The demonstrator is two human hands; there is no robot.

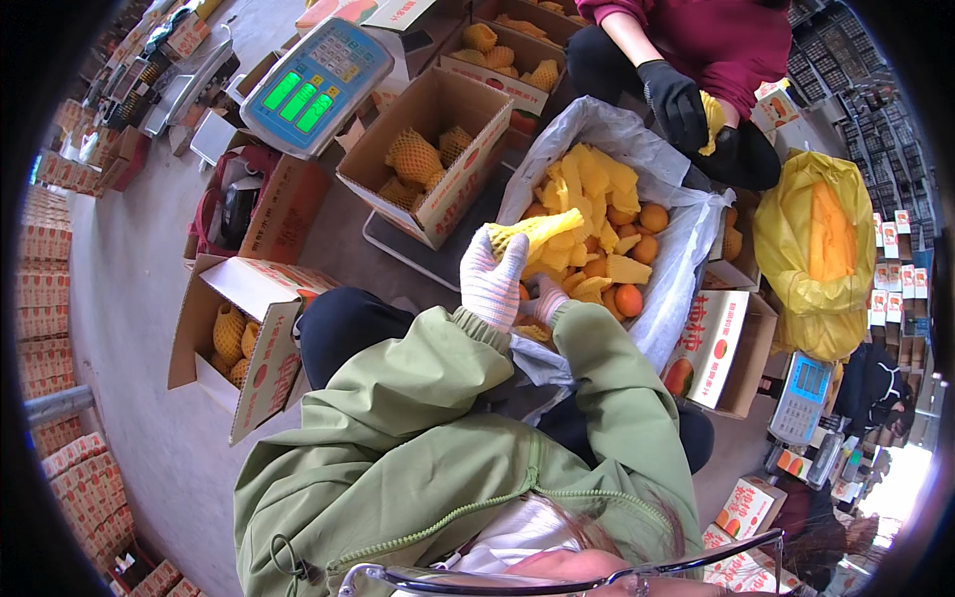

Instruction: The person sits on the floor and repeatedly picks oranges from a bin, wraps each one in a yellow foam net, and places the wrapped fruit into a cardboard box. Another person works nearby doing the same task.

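My left hand (492,280), in a striped knit glove, is raised and pinches a yellow foam net sleeve (548,226), which points to the right. Lower and to its right, my right hand (546,297), also gloved, reaches into a crate lined with white plastic film (690,246); its fingers are partly hidden, so its hold is unclear. Loose yellow foam sleeves (589,183) and orange round fruits (629,300) fill the crate. Beyond my left hand, a cardboard box (418,213) holds several sleeved fruits (414,155).
A weighing scale's display (317,82) stands at the upper left. An opened carton (280,373) sits left of my knee. Opposite, a co-worker's black-gloved hand (674,104) is beside a foam sleeve. A yellow plastic bag (776,224) and an open carton (750,358) stand at right.
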